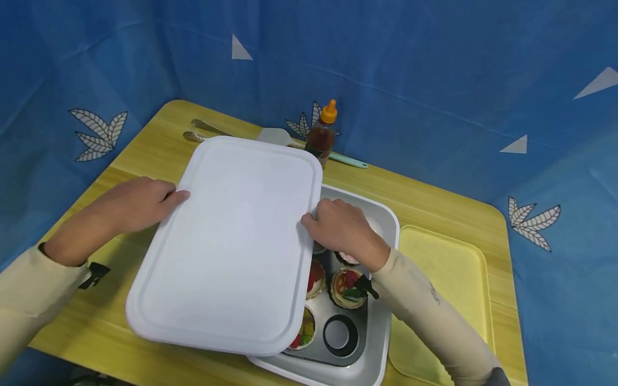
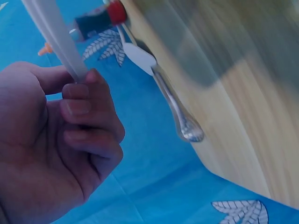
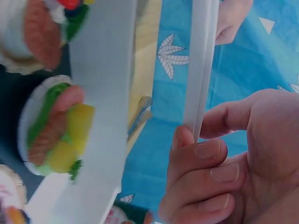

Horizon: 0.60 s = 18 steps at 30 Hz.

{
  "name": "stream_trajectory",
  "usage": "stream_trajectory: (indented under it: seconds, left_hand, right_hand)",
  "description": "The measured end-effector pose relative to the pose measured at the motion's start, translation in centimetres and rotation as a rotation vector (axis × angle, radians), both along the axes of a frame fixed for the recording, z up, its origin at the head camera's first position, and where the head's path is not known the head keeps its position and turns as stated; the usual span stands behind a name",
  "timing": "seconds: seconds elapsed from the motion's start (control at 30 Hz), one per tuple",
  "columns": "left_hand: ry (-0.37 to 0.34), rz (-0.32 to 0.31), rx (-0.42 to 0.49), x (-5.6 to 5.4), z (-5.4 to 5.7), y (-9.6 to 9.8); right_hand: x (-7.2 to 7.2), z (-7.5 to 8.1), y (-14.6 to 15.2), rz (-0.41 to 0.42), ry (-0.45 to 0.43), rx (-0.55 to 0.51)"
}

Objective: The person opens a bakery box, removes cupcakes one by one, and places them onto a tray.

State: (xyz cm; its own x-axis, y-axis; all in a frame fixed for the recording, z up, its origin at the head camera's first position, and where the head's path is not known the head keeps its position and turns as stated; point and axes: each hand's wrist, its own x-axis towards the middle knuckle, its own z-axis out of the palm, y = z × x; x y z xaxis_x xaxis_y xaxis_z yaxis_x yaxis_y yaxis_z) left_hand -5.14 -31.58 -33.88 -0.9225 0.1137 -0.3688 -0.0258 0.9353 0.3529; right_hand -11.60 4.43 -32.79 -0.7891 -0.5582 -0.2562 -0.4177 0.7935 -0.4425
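Note:
A large white rectangular lid is held above the yellow table, partly over a white bin that contains a dark muffin tin with small decorated tarts. My left hand grips the lid's left edge, fingers curled under it. My right hand grips the lid's right edge, thumb on one side and fingers on the other. The right wrist view shows tarts below the lid.
A brown sauce bottle with an orange cap stands behind the lid. Spoons and a spatula lie at the table's far edge; a spoon's handle shows in the left wrist view. A yellow tray lies at the right. Blue cloth surrounds the table.

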Motion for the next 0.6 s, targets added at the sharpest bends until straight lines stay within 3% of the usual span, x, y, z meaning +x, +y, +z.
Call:
stream_trajectory:
  seconds: [0.23, 0.6]
  left_hand:
    - [0.045, 0.003, -0.016, -1.0, 0.1, -2.4]
    - [0.022, 0.018, -0.032, -2.0, -0.2, -6.5]
  right_hand:
    - [-1.7, 1.4, -2.4, 0.039, -0.057, -0.008]
    - [-3.2, 1.5, -6.5, 0.043, -0.143, 0.032]
